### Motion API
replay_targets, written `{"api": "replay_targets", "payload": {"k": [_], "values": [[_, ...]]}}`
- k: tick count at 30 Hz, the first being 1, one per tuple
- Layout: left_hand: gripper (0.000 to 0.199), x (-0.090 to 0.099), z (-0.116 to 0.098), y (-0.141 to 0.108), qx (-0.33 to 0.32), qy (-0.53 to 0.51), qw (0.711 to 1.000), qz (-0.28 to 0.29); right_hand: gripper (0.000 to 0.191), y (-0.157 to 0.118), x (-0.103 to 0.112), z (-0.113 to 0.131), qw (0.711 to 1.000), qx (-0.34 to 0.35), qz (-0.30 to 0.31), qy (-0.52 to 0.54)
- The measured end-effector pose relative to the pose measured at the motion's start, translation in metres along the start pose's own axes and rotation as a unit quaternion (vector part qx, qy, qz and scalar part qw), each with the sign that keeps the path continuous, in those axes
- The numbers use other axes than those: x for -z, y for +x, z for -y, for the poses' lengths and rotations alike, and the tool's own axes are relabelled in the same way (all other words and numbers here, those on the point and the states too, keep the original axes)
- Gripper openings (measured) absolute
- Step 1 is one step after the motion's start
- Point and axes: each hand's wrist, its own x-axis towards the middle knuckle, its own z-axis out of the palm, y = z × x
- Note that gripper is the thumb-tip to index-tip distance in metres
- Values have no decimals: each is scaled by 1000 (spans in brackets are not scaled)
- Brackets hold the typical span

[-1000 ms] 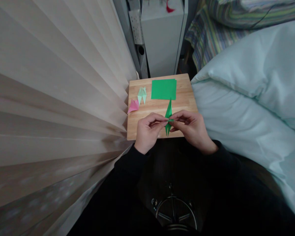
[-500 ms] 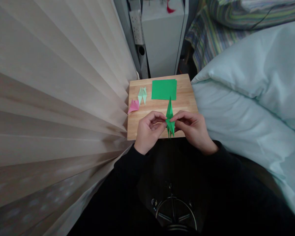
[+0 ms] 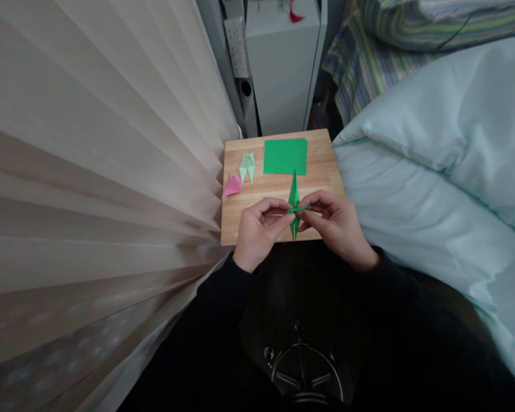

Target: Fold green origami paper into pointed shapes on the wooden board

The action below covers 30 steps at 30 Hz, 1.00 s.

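Paper [image 3: 294, 191], green and folded, now showed a crosswise edge — left hand [image 3: 260, 229] and right hand [image 3: 337, 226] pinched its middle.

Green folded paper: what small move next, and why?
Probably pinch the crosswise flap of the green folded paper along its length: it shows as a narrow strip, with the left grip and right grip holding the paper from either side.

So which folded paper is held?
The bright green folded paper, in the left hand and right hand; the pale green one and pink one lie on the board.
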Motion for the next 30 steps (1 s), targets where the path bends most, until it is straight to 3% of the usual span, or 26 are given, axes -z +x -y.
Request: {"api": "replay_targets", "payload": {"k": [6, 13, 18, 24, 27, 30], "values": [[23, 1, 2, 1, 3, 35, 999, 3, 27, -1, 3, 1, 999, 8, 13, -38], [4, 1, 4, -2, -87, 86, 992, -16, 13, -2, 7, 5, 993, 55, 26, -99], [11, 2, 4, -3, -128, 143, 981, -24, 7, -2, 8, 1, 990, 80, 42, -107], [16, 4, -1, -3, -166, 186, 968, -15, 4, -2, 9, 1, 971, 116, 64, -201], [17, 3, -3, -3, -166, 189, 968, -9, 6, -4, 8, 3, 977, 107, 58, -177], [11, 3, -4, -2, -116, 140, 983, -4, 8, -5, 6, 4, 990, 60, 55, -111]]}}
